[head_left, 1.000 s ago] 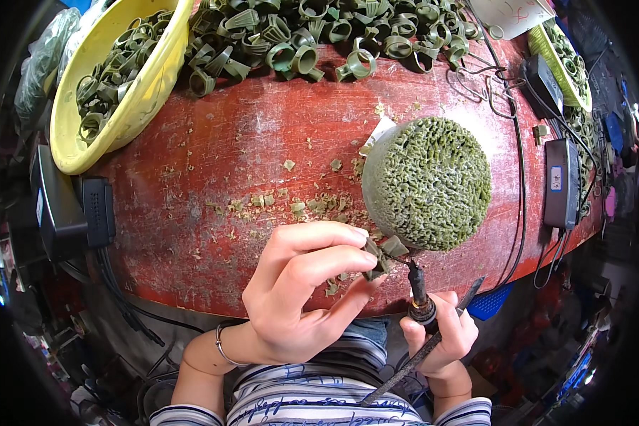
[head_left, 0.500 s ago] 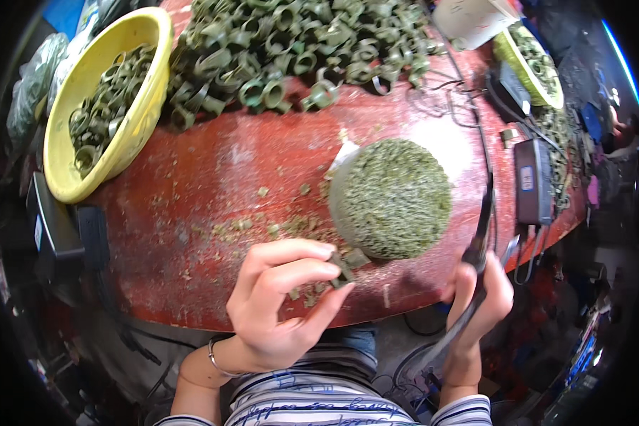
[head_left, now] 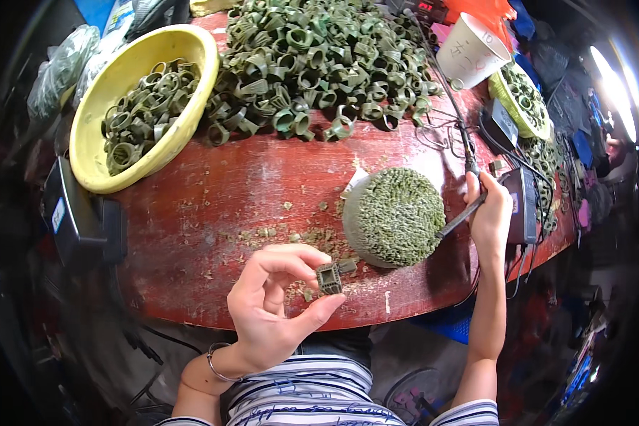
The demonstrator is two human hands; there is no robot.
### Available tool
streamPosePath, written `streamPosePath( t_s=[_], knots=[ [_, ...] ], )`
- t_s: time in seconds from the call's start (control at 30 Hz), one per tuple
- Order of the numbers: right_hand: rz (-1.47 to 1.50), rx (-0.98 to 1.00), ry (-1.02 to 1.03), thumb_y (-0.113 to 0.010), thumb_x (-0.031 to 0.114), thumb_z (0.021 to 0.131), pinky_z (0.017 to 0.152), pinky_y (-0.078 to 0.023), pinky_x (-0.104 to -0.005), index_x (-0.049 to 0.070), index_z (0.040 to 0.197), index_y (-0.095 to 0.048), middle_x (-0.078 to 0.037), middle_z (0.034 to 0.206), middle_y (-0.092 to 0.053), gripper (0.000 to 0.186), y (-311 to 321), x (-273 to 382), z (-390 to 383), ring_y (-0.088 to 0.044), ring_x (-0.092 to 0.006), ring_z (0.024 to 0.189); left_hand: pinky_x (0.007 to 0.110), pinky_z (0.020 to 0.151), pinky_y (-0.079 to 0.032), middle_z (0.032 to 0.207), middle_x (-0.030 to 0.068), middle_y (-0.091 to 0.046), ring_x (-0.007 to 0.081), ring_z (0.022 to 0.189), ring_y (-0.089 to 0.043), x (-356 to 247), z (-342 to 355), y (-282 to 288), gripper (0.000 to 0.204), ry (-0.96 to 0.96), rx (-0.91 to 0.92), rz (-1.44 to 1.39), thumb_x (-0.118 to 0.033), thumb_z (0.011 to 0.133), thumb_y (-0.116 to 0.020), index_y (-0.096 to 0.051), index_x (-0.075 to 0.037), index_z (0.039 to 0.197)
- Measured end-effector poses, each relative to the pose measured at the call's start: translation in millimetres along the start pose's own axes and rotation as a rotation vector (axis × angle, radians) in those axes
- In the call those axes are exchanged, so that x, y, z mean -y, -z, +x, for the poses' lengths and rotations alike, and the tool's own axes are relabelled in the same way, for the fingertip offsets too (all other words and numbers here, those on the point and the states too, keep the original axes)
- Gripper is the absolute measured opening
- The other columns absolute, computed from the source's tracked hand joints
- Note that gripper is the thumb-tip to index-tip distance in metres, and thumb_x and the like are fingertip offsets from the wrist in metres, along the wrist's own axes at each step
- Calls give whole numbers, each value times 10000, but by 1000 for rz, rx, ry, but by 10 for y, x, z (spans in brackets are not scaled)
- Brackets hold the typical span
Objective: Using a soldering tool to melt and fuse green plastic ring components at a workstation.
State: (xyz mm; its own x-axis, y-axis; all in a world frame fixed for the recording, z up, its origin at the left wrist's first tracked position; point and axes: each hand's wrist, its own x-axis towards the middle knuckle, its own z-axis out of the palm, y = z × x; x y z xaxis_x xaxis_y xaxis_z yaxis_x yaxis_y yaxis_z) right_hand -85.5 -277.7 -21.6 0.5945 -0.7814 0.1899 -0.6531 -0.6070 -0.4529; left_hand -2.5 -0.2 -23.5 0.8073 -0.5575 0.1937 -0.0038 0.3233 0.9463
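Observation:
My left hand [head_left: 273,309] holds a small dark green piece [head_left: 328,279] with a square opening between thumb and fingers, beside small green scraps [head_left: 349,265]. My right hand [head_left: 490,213] is raised at the right, closed on a black pen-like tool [head_left: 470,157] with a cord and a flat dark strip [head_left: 461,219], whose end reaches the side of a round block [head_left: 397,216] with a rough, mossy-looking green top. The block stands on the red table [head_left: 170,241], among crumbs and chips.
A pile of green ring-like pieces [head_left: 298,71] covers the back. A yellow basin [head_left: 84,135] of similar pieces sits left, a smaller green basket [head_left: 504,110] right. There are also a white cup [head_left: 468,53], black boxes [head_left: 78,220] [head_left: 522,213] on both sides, and cables.
My right hand has moved up and rightward, away from the left hand, carrying both tools. The piece in my left hand is turned, showing its square opening. The view has shifted too.

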Motion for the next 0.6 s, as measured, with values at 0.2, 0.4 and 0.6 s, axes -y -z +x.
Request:
streamPosePath(
  t_s=[0.2,0.4,0.6],
  knots=[
    [-113,1,110,-586,188,844,530,-383,-340,-43,837,-577,-190,587,-485,232,35,-100,19,-428,-280,502,241,764,-452,1048,145,-524,106,858,-521,6,23,86,271,240,-16,-353,109,685,-672,-525,28,898],
    [104,-318,326,-646,115,789,554,-412,-273,12,885,-644,-93,638,-582,141,148,408,-7,-534,-158,571,263,748,-456,1056,124,-531,148,869,-546,-15,34,210,144,425,-32,-625,4,799,-580,-587,60,931],
    [186,338,365,-636,235,789,571,-430,-294,-10,848,-650,-134,653,-611,253,-283,1237,227,-575,-193,576,263,787,-428,1026,108,-565,163,917,-548,-55,68,288,181,463,-75,-721,-61,856,-523,-597,50,978]
  ],
)
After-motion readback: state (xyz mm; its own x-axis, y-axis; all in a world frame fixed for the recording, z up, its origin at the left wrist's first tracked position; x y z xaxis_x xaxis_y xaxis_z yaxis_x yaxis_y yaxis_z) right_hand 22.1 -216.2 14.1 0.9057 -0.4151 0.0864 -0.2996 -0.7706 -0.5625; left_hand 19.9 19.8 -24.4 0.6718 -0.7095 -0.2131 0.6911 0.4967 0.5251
